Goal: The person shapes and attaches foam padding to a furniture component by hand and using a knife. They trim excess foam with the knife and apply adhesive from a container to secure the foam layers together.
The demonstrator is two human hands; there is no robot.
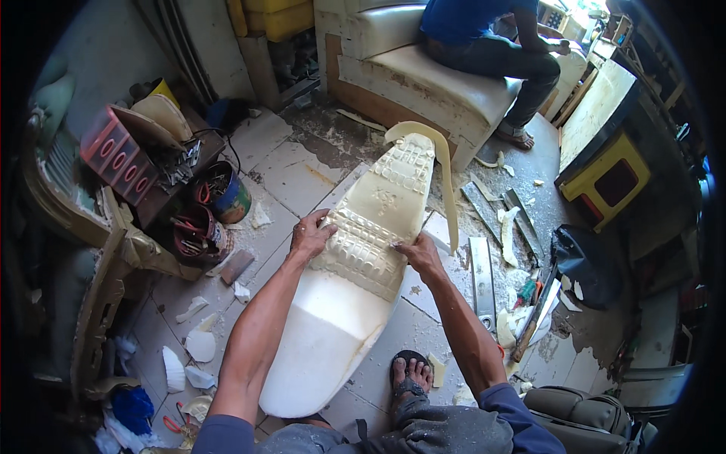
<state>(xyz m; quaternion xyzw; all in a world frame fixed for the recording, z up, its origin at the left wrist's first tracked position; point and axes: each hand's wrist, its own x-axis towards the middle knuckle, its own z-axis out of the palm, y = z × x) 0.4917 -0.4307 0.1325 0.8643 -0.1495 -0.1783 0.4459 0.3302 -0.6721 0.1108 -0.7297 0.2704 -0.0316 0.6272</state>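
Slanting away rightward, foam pad (349,274), narrow end (411,155) farthest, left grip (311,236), right grip (422,257) clasping edges

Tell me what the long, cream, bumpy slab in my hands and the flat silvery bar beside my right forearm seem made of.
The long, cream, bumpy slab looks like matte moulded foam, judging by its rounded relief. The flat silvery bar seems smooth metal, by its dull sheen; plastic is possible.

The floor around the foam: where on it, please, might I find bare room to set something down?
Past the left hand, mostly bare tile lies between buckets and foam; a smaller patch lies between the foam and the right forearm. Beyond that forearm it's crowded with metal strips and scraps; more lie beyond the left forearm.
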